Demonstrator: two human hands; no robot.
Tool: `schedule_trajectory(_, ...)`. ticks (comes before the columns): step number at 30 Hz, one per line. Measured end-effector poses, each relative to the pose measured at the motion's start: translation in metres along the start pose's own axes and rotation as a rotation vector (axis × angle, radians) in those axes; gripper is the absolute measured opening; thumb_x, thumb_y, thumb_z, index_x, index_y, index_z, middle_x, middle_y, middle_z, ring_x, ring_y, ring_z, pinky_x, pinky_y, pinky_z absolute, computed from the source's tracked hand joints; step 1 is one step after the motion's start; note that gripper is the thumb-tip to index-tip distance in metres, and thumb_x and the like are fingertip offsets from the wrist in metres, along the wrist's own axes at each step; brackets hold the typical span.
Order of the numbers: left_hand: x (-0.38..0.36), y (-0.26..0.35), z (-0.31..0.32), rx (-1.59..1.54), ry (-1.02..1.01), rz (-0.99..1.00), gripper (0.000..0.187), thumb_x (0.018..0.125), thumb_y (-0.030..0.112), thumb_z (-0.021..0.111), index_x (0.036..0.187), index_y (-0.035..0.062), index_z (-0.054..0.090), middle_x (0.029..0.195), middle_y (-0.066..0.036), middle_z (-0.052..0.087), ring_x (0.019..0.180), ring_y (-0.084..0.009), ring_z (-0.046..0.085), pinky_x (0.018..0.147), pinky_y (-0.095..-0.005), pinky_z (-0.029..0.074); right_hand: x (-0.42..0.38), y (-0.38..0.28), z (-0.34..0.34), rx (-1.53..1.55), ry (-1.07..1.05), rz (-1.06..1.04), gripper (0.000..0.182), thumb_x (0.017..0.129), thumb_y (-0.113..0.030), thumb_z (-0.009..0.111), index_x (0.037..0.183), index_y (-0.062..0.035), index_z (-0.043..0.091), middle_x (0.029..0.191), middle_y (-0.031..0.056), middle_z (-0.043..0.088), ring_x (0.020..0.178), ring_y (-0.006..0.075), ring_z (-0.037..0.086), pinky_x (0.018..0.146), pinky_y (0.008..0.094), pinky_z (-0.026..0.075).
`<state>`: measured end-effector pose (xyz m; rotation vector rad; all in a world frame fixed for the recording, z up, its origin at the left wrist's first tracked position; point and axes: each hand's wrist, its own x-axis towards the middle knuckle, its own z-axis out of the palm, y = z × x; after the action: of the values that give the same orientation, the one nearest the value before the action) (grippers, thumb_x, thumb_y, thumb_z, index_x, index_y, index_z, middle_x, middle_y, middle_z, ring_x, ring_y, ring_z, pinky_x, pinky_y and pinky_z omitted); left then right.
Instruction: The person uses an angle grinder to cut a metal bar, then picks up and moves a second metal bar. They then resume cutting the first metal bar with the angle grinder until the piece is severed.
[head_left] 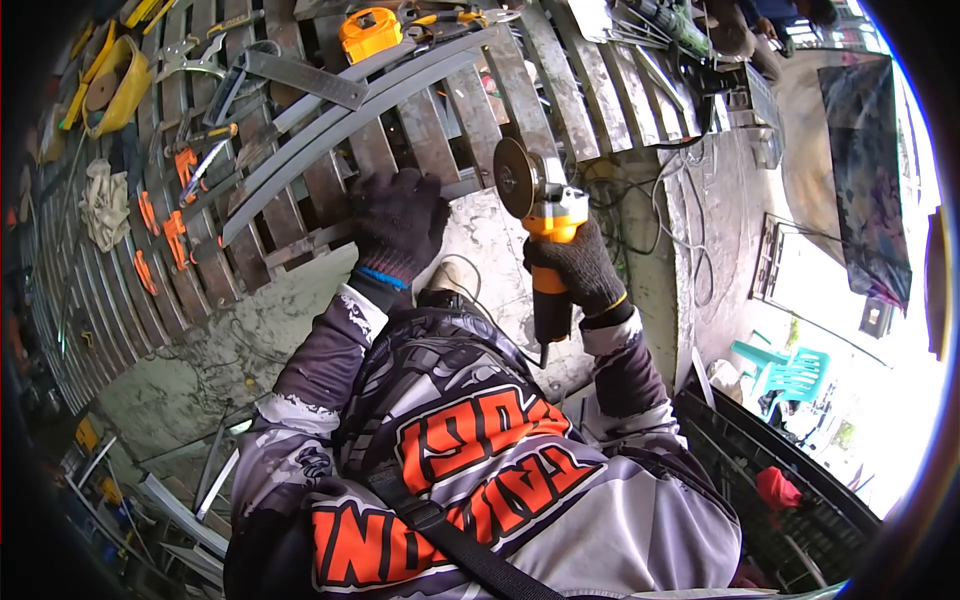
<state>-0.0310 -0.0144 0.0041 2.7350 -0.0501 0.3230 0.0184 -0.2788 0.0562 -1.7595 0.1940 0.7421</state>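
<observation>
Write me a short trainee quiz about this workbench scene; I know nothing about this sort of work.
1. Which hand holds the angle grinder?
2. True or false: the left hand is gloved.
3. Where does the tape measure lie?
A) in the left hand
B) on the slatted bench
C) on the plastic chair

Key:
1. The right hand
2. True
3. B

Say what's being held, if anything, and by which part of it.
The right hand holds an angle grinder by its body, just behind the yellow-orange head. No held object is visible in the left hand.
</observation>
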Motion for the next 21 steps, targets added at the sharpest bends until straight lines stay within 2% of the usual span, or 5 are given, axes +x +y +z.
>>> schedule_trajectory(5,-0.003,-0.003,0.006,0.010,0.040,-0.003,0.025,0.087,0.032,0.070,0.107,0.0172,0.067,0.101,-0.008,0.064,0.104,-0.0336,0.058,0.099,-0.0549,0.039,-0.013,0.020,-0.008,-0.020,0.009,-0.031,0.055,0.066,-0.011,0.087,0.116,-0.0023,0.064,0.096,0.0051,0.070,0.082,0.0154,0.066,0.075,0.0327,0.057)
schedule_trajectory(7,0.000,-0.004,0.003,0.066,-0.031,0.016,0.040,0.082,0.029,0.072,0.119,0.0150,0.067,0.115,-0.010,0.066,0.114,-0.0348,0.057,0.096,-0.0541,0.044,-0.016,0.033,-0.010,-0.027,0.014,-0.022,0.059,0.067,-0.012,0.087,0.119,-0.0028,0.062,0.099,0.0051,0.070,0.085,0.0156,0.066,0.078,0.0326,0.057)
schedule_trajectory(11,0.005,0.005,0.001,0.105,-0.204,-0.073,0.040,0.081,0.028,0.073,0.119,0.0155,0.068,0.116,-0.011,0.065,0.112,-0.0346,0.058,0.095,-0.0530,0.046,-0.018,0.050,-0.010,-0.037,0.010,-0.016,0.068,0.066,-0.012,0.088,0.126,-0.0028,0.059,0.107,0.0069,0.069,0.094,0.0171,0.065,0.085,0.0341,0.057)
schedule_trajectory(16,0.003,-0.002,0.013,0.033,-0.015,0.014,0.026,0.083,0.031,0.074,0.102,0.0157,0.066,0.105,-0.010,0.064,0.099,-0.0362,0.062,0.080,-0.0523,0.051,-0.016,0.048,-0.005,-0.101,-0.002,-0.031,0.074,0.065,-0.013,0.088,0.131,-0.0037,0.055,0.110,0.0077,0.068,0.097,0.0186,0.065,0.087,0.0354,0.056)
schedule_trajectory(21,0.004,0.000,0.014,0.040,0.000,0.009,0.024,0.082,0.029,0.074,0.100,0.0149,0.066,0.103,-0.010,0.063,0.098,-0.0362,0.063,0.079,-0.0517,0.052,-0.003,0.055,-0.002,-0.155,-0.017,-0.041,0.079,0.063,-0.011,0.090,0.132,-0.0036,0.054,0.112,0.0092,0.069,0.099,0.0209,0.066,0.090,0.0362,0.055)
